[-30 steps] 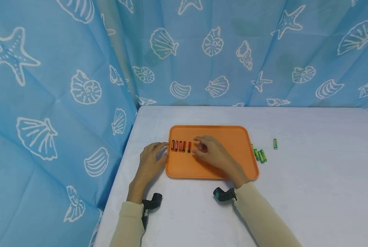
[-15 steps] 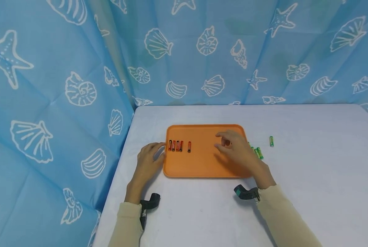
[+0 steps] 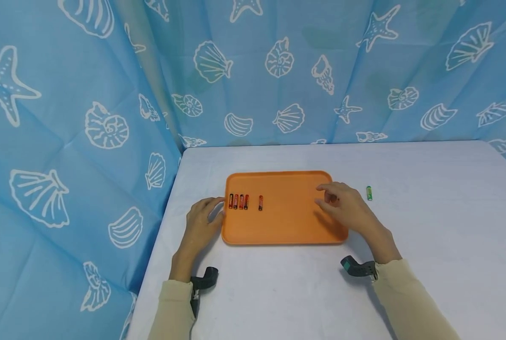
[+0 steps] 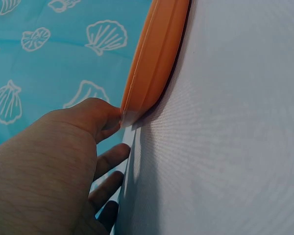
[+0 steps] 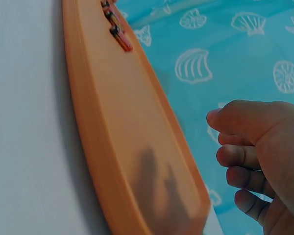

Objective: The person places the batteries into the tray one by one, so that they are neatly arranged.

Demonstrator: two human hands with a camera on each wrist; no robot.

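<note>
An orange tray (image 3: 287,222) lies on the white-covered table. Near its left end several red-and-black batteries (image 3: 241,202) stand side by side in a row. One more red battery (image 3: 260,203) lies a little to their right, apart from them. My left hand (image 3: 199,226) rests against the tray's left rim; in the left wrist view the thumb touches the rim and the other fingers are spread. My right hand (image 3: 348,208) hovers over the tray's right end, holding nothing, its fingers loosely bent. Beyond that hand a green battery (image 3: 369,193) lies on the table.
A blue curtain (image 3: 253,71) with white shells and starfish hangs behind the table and along its left side. White tablecloth (image 3: 278,293) spreads in front of the tray. My right hand blocks the spot just right of the tray.
My right hand has moved right, from beside the lone red battery to the tray's right end. The green batteries close to the tray are now hidden behind it. My left hand stays at the rim.
</note>
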